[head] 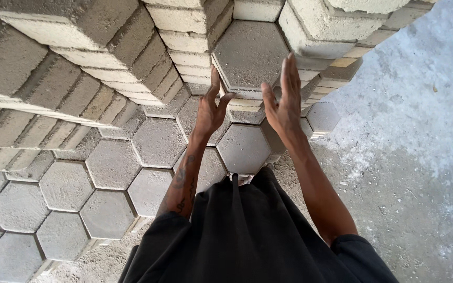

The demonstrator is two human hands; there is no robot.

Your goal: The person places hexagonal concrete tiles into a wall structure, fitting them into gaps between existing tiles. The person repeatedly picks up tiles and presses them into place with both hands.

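A tall stack of grey hexagonal concrete pavers [250, 55] rises in front of me, its top paver facing the camera. My left hand [211, 107] is raised at the stack's left edge, fingers apart, fingertips at the side of the top pavers. At the stack's right edge my right hand [284, 99] is held flat and upright, fingers extended. Neither hand has anything enclosed in it; whether the palms touch the stack I cannot tell.
More stacks of hexagonal pavers [106, 47] stand left and behind. A low layer of pavers [111, 165] spreads below and to the left. Rough grey concrete floor [415, 157] lies on the right. My black shirt [247, 236] fills the bottom.
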